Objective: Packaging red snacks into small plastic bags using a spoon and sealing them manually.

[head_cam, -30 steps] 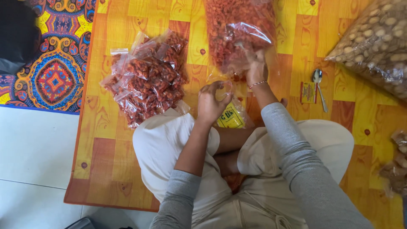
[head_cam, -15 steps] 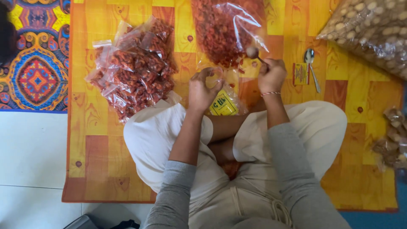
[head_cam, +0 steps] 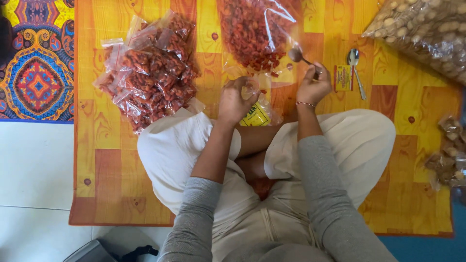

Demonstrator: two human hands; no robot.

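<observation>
Your left hand [head_cam: 236, 99] is clamped on a small clear pouch [head_cam: 250, 90], held just below the mouth of the large open bag of red snacks [head_cam: 255, 34]. Your right hand [head_cam: 313, 87], to the right of that bag, is closed round a spoon [head_cam: 301, 57] whose bowl sits at the bag's lower edge. Likely fault: a tilted spoon or a sagging pouch mouth would scatter pieces onto the yellow mat [head_cam: 97, 155]. Filled packets [head_cam: 148, 73] lie left of the bag.

Left hand [head_cam: 235, 99] fisted, right hand [head_cam: 313, 87] in closed grip, both forearms raised forward over crossed legs
</observation>
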